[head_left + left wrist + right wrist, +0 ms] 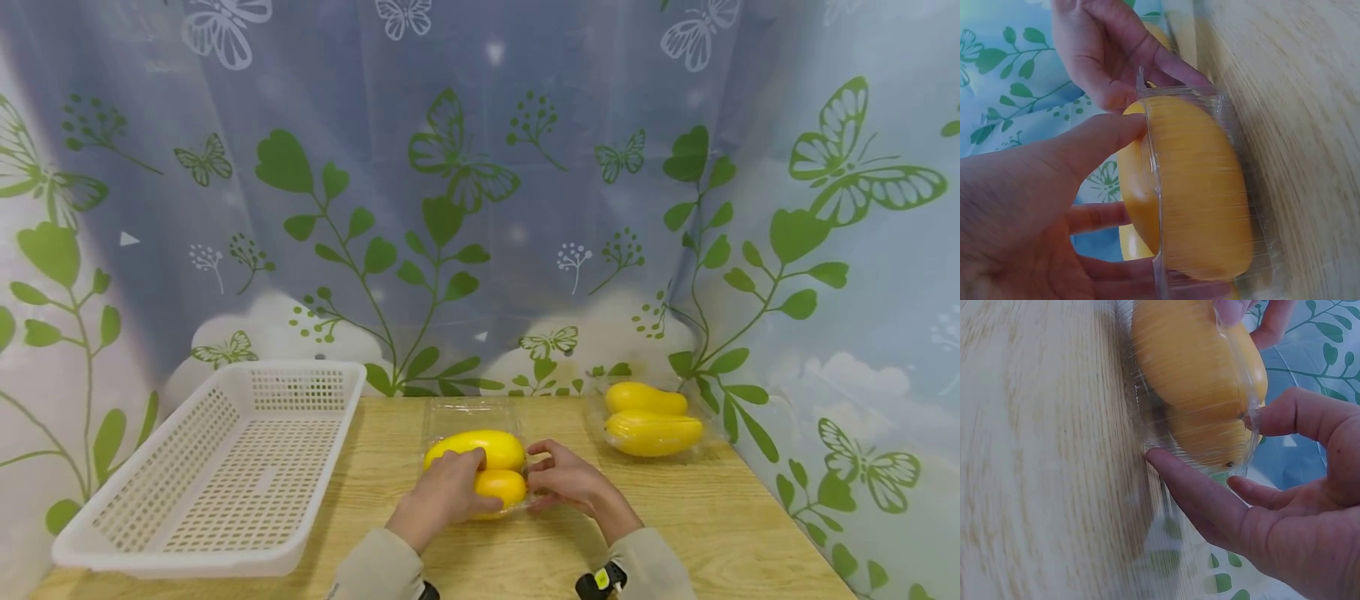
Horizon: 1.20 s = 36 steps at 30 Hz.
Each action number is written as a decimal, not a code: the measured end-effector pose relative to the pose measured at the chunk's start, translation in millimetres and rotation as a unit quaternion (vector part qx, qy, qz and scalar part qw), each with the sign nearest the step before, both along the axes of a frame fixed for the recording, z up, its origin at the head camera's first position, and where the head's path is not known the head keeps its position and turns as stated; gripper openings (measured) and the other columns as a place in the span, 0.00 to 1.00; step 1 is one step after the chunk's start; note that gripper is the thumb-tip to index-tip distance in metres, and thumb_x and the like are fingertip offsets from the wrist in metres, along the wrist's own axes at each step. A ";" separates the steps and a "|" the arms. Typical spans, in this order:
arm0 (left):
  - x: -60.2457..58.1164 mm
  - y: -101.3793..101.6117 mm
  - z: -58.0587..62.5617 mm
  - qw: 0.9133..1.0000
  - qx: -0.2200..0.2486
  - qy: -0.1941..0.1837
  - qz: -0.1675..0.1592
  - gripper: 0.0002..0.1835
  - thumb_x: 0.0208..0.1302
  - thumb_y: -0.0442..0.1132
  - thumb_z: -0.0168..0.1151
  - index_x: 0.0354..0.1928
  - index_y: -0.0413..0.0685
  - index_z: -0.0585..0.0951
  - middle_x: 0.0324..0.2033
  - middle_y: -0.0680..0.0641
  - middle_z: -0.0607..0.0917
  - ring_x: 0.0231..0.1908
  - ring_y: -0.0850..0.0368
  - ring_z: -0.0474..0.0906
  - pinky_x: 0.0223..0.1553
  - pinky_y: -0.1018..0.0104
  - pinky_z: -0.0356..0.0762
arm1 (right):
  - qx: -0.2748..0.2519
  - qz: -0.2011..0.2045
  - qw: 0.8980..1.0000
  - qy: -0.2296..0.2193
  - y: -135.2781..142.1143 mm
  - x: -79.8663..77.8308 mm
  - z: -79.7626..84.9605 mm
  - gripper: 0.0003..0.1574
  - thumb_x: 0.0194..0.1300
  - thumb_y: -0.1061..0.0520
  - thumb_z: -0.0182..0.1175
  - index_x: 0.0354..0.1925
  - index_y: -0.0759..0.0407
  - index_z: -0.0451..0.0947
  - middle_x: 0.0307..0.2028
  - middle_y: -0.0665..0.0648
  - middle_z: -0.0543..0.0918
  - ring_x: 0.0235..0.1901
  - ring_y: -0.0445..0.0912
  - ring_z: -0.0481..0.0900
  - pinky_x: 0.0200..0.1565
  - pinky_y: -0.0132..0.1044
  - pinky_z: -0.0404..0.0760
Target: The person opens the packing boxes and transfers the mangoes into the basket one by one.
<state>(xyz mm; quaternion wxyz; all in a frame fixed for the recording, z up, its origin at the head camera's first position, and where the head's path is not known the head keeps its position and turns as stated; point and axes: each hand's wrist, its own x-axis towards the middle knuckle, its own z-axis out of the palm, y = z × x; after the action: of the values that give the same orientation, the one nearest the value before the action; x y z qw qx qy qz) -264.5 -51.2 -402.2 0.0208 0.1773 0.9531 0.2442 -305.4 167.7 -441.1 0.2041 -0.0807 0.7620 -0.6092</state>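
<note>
Two smooth yellow oblong fruits lie side by side in a clear plastic box at the middle of the table, the far fruit (480, 442) behind the near fruit (504, 487). The box's clear lid (468, 407) stands folded back behind them. My left hand (444, 492) grips the near fruit from the left, thumb on its front side and fingers reaching over into the box. At the box's right end my right hand (564, 482) holds the clear wall (1188, 455), with the thumb at the rim and the other fingers along the outside. Parts of the left fingers are hidden behind the fruit.
On the left stands a large white plastic basket (347, 433) with a slotted bottom. A second clear package with two yellow fruits (652, 432) sits at the back right. A butterfly-patterned curtain (525, 208) hangs behind the wooden table (720, 517).
</note>
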 end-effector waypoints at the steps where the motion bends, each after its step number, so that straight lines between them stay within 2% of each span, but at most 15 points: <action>1: 0.1 -0.2 -0.6 1.000 0.001 -0.002 0.000 0.24 0.57 0.51 0.77 0.46 0.44 0.80 0.37 0.47 0.84 0.34 0.54 0.72 0.37 0.59 0.72 | 0.000 0.001 1.000 0.000 -0.4 0.2 0.0 0.44 0.60 0.68 0.59 0.71 0.70 0.54 0.60 0.74 0.71 0.44 0.52 0.80 0.46 0.50 0.90; 8: 1.0 -1.2 -6.5 1.000 0.017 -0.008 0.000 0.24 0.59 0.51 0.76 0.50 0.47 0.78 0.41 0.47 0.82 0.41 0.51 0.72 0.40 0.54 0.76 | 0.001 0.005 1.000 0.004 -2.2 2.3 3.1 0.44 0.61 0.68 0.59 0.71 0.71 0.53 0.59 0.74 0.71 0.44 0.51 0.79 0.46 0.51 0.90; 13: 1.1 -1.6 -10.4 1.000 0.027 -0.008 0.005 0.24 0.59 0.52 0.76 0.50 0.49 0.77 0.40 0.47 0.79 0.40 0.51 0.71 0.38 0.54 0.74 | 0.003 0.004 1.000 0.005 -2.7 2.1 2.5 0.44 0.61 0.68 0.59 0.71 0.71 0.53 0.60 0.75 0.71 0.43 0.51 0.78 0.46 0.52 0.90; 19: 1.8 -2.3 -11.5 1.000 0.030 -0.006 0.007 0.25 0.60 0.52 0.75 0.52 0.48 0.77 0.43 0.41 0.76 0.38 0.49 0.72 0.37 0.53 0.75 | 0.006 -0.003 1.000 0.005 -2.7 1.0 0.5 0.44 0.60 0.68 0.59 0.71 0.71 0.54 0.62 0.76 0.70 0.45 0.52 0.79 0.45 0.51 0.90; 23: 1.7 -1.7 -10.1 1.000 0.019 0.006 0.011 0.25 0.60 0.51 0.76 0.54 0.46 0.80 0.46 0.40 0.80 0.43 0.46 0.73 0.44 0.49 0.76 | 0.011 -0.008 1.000 0.005 -3.1 0.9 1.2 0.46 0.59 0.67 0.60 0.72 0.71 0.54 0.63 0.77 0.70 0.46 0.52 0.80 0.45 0.50 0.90; 29: 0.5 -2.4 -9.2 0.999 0.016 0.037 -0.006 0.24 0.58 0.48 0.77 0.53 0.43 0.84 0.49 0.44 0.88 0.48 0.45 0.78 0.55 0.46 0.73 | 0.013 -0.013 1.000 0.007 -2.8 1.2 1.2 0.44 0.60 0.67 0.59 0.72 0.71 0.55 0.63 0.76 0.70 0.45 0.52 0.80 0.45 0.50 0.90; 36: 0.6 -6.6 -15.1 0.997 0.025 0.068 -0.021 0.24 0.58 0.50 0.77 0.52 0.44 0.85 0.48 0.46 0.90 0.45 0.47 0.80 0.53 0.50 0.71 | 0.011 -0.016 1.000 0.007 -2.7 2.0 0.8 0.43 0.60 0.68 0.59 0.71 0.70 0.56 0.62 0.75 0.70 0.45 0.52 0.79 0.45 0.50 0.90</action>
<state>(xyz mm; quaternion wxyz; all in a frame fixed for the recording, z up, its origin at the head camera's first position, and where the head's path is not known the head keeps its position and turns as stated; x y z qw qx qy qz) -263.9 -57.8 -417.3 -0.0434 0.2136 0.9422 0.2545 -303.4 165.0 -440.3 0.1899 -0.0707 0.7714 -0.6033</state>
